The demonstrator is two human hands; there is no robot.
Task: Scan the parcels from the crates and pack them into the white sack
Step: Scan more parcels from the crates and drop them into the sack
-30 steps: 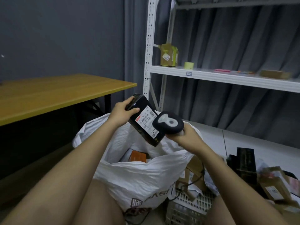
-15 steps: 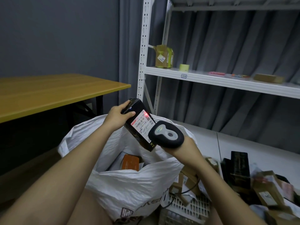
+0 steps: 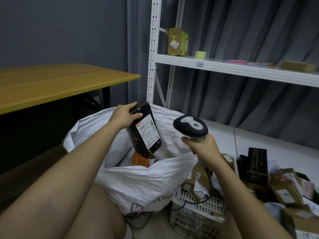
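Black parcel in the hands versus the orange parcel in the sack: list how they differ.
The black parcel is gripped by the left hand and hangs tilted over the white sack; the orange parcel already lies inside it. The black parcel shows whole, with a white label facing the camera; the orange parcel is mostly hidden. Both look box-shaped.

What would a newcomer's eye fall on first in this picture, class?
Probably the glossy black rectangular parcel with a white shipping label, gripped by the left hand and tilted over the open white plastic sack in the centre. Just to its right, the right hand holds a black and grey handheld barcode scanner, apart from the parcel.
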